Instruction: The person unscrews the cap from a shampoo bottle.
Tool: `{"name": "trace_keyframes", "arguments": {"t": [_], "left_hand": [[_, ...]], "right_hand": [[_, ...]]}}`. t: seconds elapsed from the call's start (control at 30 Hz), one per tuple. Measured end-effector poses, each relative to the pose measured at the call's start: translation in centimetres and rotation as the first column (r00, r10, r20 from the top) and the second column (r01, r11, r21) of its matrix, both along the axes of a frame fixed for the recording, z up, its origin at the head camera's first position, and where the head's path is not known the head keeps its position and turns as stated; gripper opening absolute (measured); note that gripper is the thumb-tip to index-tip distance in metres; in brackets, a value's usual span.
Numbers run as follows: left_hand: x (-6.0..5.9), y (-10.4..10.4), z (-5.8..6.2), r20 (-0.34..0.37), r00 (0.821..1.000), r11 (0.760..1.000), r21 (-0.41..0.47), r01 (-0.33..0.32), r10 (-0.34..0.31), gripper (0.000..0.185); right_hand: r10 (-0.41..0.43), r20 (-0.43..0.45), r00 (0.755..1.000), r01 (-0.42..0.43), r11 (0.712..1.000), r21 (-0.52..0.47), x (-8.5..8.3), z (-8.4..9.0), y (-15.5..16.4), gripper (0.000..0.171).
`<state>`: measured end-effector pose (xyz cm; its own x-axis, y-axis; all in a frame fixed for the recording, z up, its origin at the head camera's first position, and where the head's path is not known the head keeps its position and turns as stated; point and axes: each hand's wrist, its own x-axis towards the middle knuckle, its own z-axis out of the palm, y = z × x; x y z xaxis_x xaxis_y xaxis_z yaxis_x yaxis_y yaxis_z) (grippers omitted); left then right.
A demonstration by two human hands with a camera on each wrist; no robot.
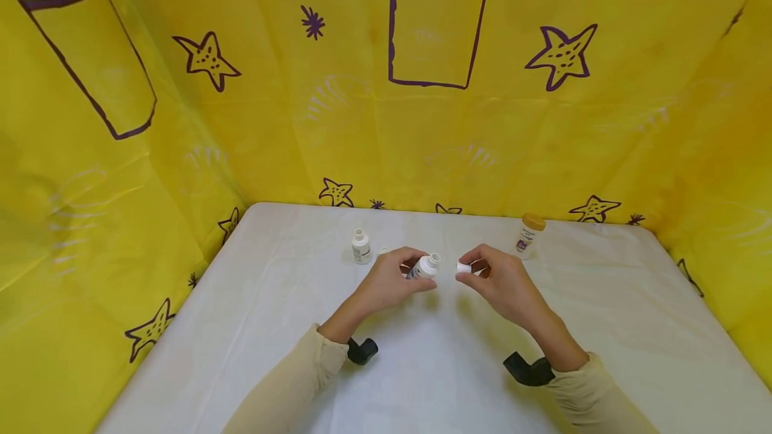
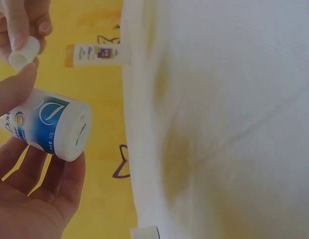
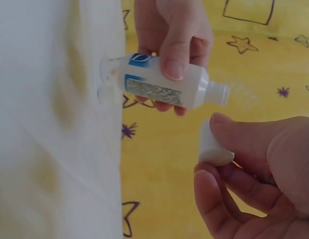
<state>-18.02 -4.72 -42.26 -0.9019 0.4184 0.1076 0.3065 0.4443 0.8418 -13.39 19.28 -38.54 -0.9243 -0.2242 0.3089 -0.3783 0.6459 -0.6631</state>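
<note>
Three bottles: one small white bottle [image 1: 361, 246] stands upright at the left, open on top; one blue-label bottle [image 1: 424, 267] is in the left hand; one orange-cap bottle [image 1: 529, 236] stands upright at the right, near the back edge.
Two caps: one loose cap [image 1: 383, 251] lies just beside the small white bottle, partly hidden by the left hand; one white cap [image 1: 463, 267] is in the right hand.
Two hands: both are over the middle of the tabletop [image 1: 253, 327], close to each other but apart.
Left hand [image 1: 392, 280]: the grip is curled round the body of the blue-label bottle, thumb on one side and fingers under it.
Blue-label bottle, axis: it lies tilted, almost sideways; the long axis goes left to right, and the open neck points to the right hand.
Right hand [image 1: 503, 283]: the grip pinches the white cap between thumb and fingertips, just beside the bottle neck, not touching it.
Edges: yellow cloth walls [image 1: 422, 139] with purple stars close the left, back and right sides of the tabletop.
Open room: wide bare white cloth at the left, at the right and in front of the hands.
</note>
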Motion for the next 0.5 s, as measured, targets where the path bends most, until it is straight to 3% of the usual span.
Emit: {"name": "trace_keyframes", "arguments": {"t": [0.3,0.5], "left_hand": [[0.2,-2.1,0.1,0.008,1.0,1.0,0.008,-0.028,0.028,0.045],[0.3,-3.4,0.3,-0.002,0.997,0.997,0.0,-0.072,0.072,0.047]], "right_hand": [[0.079,0.089,0.993,-0.077,0.997,-0.027,-1.1,-1.7,-2.0,0.038],[0.13,0.102,0.986,-0.133,0.991,0.019,-2.0,-2.7,-3.7,0.032]]}}
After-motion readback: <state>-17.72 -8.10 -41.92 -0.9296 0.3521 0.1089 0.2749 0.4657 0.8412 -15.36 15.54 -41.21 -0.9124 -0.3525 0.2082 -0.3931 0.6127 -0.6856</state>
